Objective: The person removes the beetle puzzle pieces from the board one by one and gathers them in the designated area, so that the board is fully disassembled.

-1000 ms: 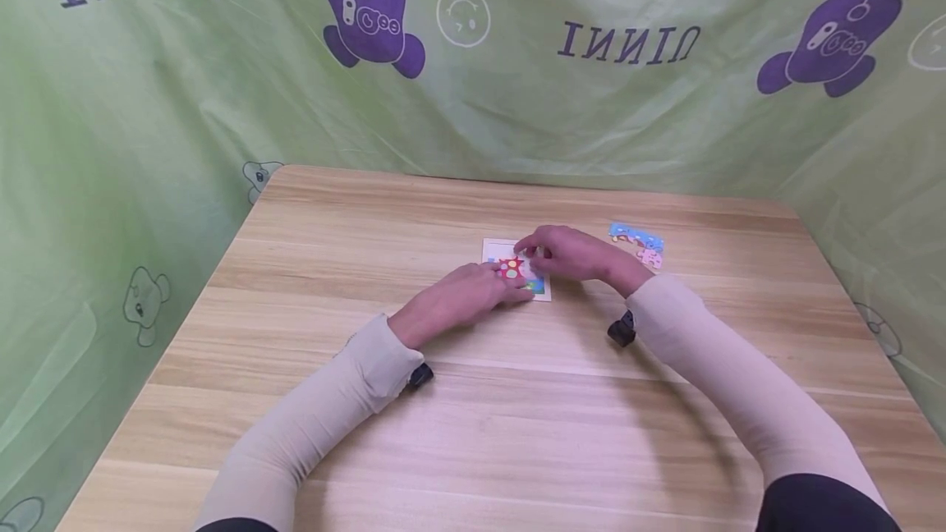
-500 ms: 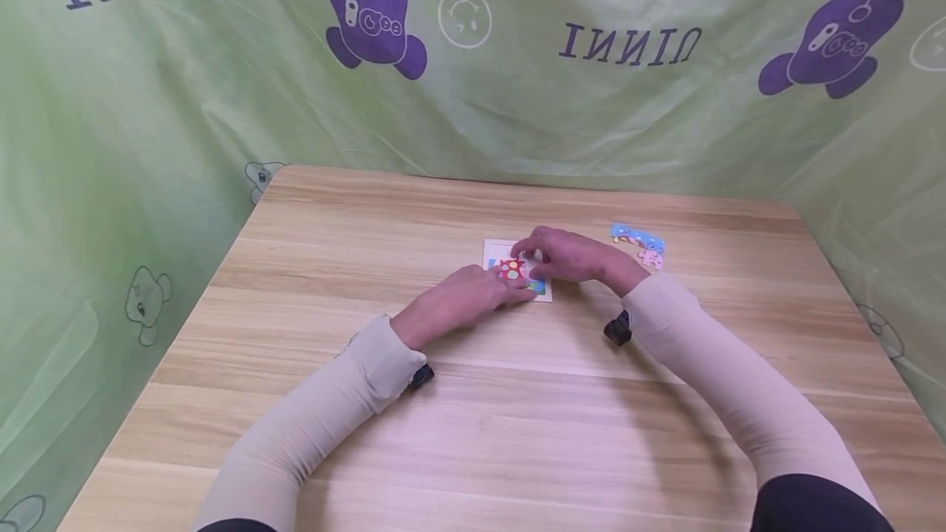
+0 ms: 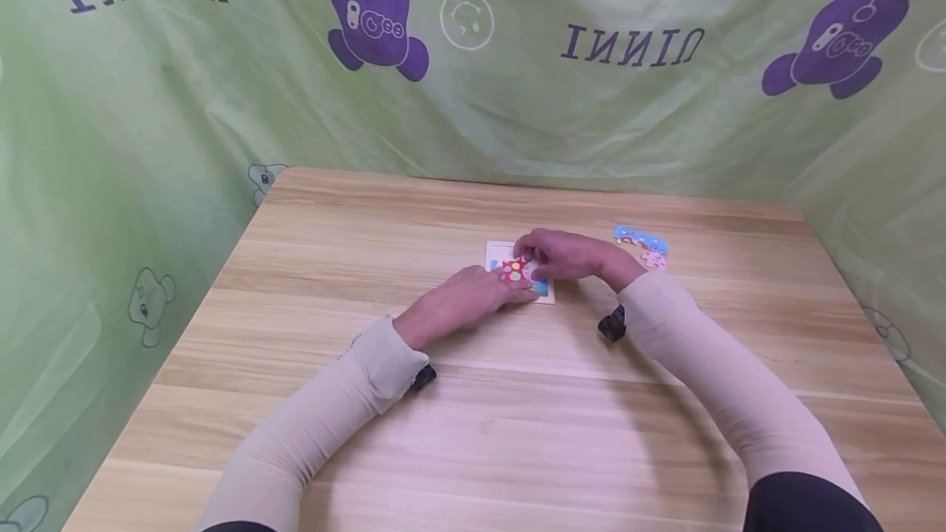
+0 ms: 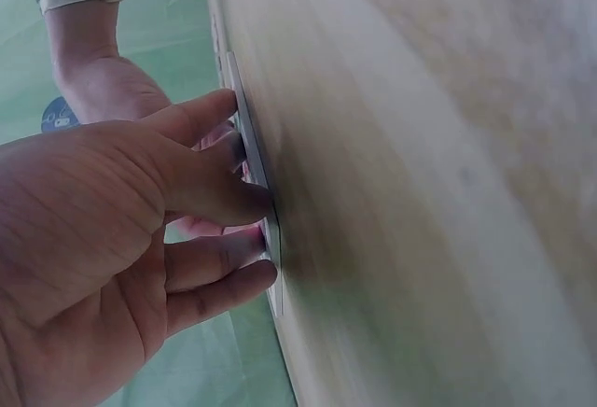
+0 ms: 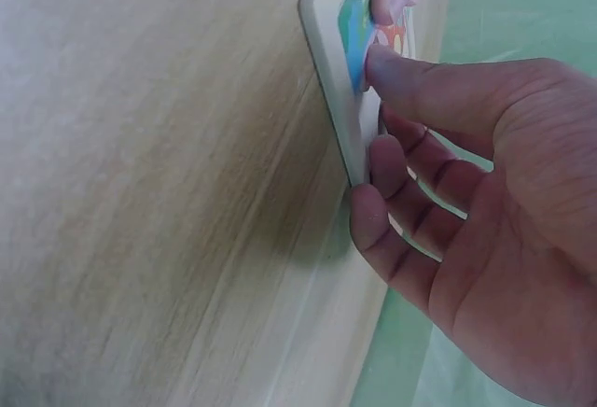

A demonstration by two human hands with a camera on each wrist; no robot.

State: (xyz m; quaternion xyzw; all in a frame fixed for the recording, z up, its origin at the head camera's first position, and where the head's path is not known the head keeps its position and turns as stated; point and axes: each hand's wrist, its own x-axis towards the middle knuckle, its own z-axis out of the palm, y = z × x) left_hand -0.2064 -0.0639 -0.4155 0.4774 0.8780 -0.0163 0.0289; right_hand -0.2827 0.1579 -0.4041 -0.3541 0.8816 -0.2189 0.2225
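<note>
A small white-bordered puzzle board (image 3: 499, 249) lies on the table, with a red dotted piece (image 3: 513, 271) and blue and green parts showing inside it. My left hand (image 3: 467, 298) rests its extended fingers on the board's left and near side; the left wrist view shows my left hand (image 4: 103, 211) with fingertips along the board's edge. From the right, my right hand (image 3: 572, 254) pinches a small pale pink piece at the board between thumb and forefinger. In the right wrist view, the thumb of my right hand (image 5: 504, 164) touches that piece, its other fingers beside the board (image 5: 326, 6).
Several joined blue and pink puzzle pieces (image 3: 640, 238) lie on the wooden table (image 3: 502, 401) behind and to the right of the board. A green printed curtain (image 3: 502, 121) hangs behind the table and along its sides.
The right wrist and forearm have shifted slightly left, while the fingers stay at the board. The left hand has hardly moved, and the view has shifted a little.
</note>
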